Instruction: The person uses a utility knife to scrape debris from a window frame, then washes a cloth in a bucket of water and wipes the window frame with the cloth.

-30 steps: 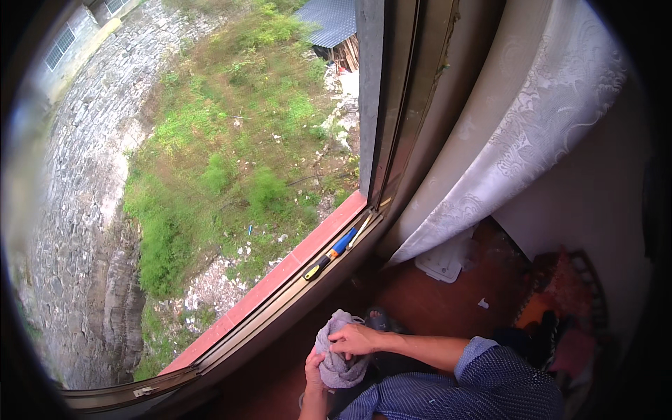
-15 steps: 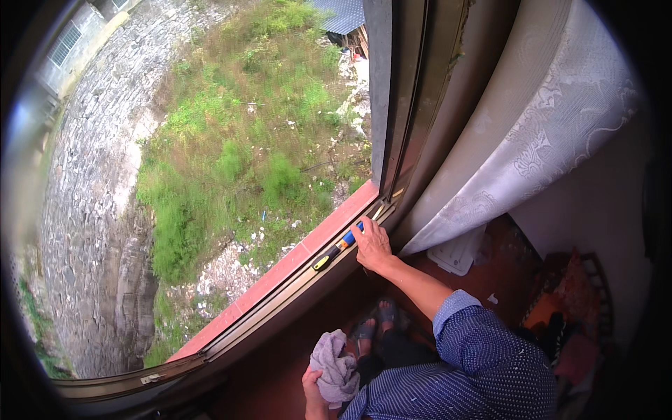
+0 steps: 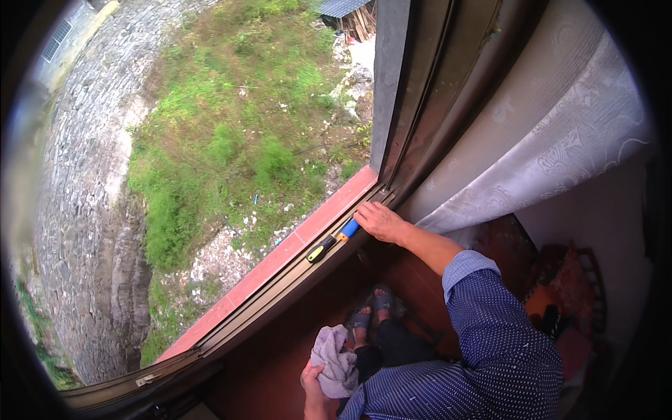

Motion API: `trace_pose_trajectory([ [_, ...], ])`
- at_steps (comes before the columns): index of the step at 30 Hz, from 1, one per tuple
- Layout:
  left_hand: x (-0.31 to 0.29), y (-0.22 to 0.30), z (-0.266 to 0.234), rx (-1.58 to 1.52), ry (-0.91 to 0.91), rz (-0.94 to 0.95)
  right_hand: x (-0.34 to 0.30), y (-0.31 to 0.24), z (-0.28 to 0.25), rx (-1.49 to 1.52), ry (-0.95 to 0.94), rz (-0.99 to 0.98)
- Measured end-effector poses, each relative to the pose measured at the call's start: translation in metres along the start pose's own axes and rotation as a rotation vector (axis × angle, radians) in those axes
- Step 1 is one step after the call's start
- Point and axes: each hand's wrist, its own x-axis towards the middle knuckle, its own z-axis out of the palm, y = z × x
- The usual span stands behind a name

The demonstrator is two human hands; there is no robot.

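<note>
My right hand [image 3: 379, 220] is at the window track [image 3: 269, 288], close to the frame's corner, with its fingers bent down and pressed together. What they hold, if anything, is hidden beneath them. A blue tool handle with an orange part [image 3: 349, 229] sticks out beside the fingertips. Below it along the track lies a black and yellow-green handle [image 3: 322, 250], apart from the hand. Low in the view, my left hand [image 3: 312, 380] grips a crumpled greyish-purple cloth [image 3: 334, 360] in front of my body.
A pale patterned curtain [image 3: 539, 147] hangs on the right, next to the window frame [image 3: 420, 91]. Outside the red tiled sill [image 3: 280, 255] lie weeds and a stone wall [image 3: 91, 189]. My sandalled feet [image 3: 371, 306] stand on the reddish floor. Reddish fabric items [image 3: 577, 280] are piled at right.
My right hand has slid up the track toward the frame's corner, while both handles stay in place. My left hand keeps the cloth. The view has tilted slightly.
</note>
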Motion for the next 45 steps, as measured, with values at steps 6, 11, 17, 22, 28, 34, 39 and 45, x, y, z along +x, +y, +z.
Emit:
trace_pose_trajectory([
  [6, 0.006, 0.008, 0.004, 0.122, 0.011, -0.001, 0.016, 0.012, -0.001, 0.024, -0.131, -0.058],
  [11, 0.007, 0.012, 0.01, 0.118, -0.003, -0.008, 0.027, 0.019, -0.002, 0.033, -0.258, -0.059],
  [17, 0.003, 0.012, 0.012, 0.092, -0.012, -0.029, 0.039, 0.027, 0.004, 0.013, -0.386, -0.081],
  [22, 0.004, 0.007, 0.006, 0.097, -0.01, -0.04, 0.043, 0.028, 0.0, 0.035, -0.39, -0.114],
  [28, 0.009, -0.001, -0.01, 0.124, 0.034, -0.043, 0.039, 0.031, -0.005, 0.095, -0.419, -0.104],
  [34, 0.009, 0.003, -0.004, 0.114, 0.02, -0.058, 0.023, 0.031, 0.004, 0.023, -0.23, -0.217],
  [39, 0.009, 0.008, 0.005, 0.039, 0.041, -0.028, 0.01, 0.024, 0.004, -0.091, -0.058, -0.272],
  [45, 0.011, 0.006, -0.005, 0.132, 0.086, -0.01, 0.005, 0.019, 0.004, -0.062, 0.078, -0.277],
])
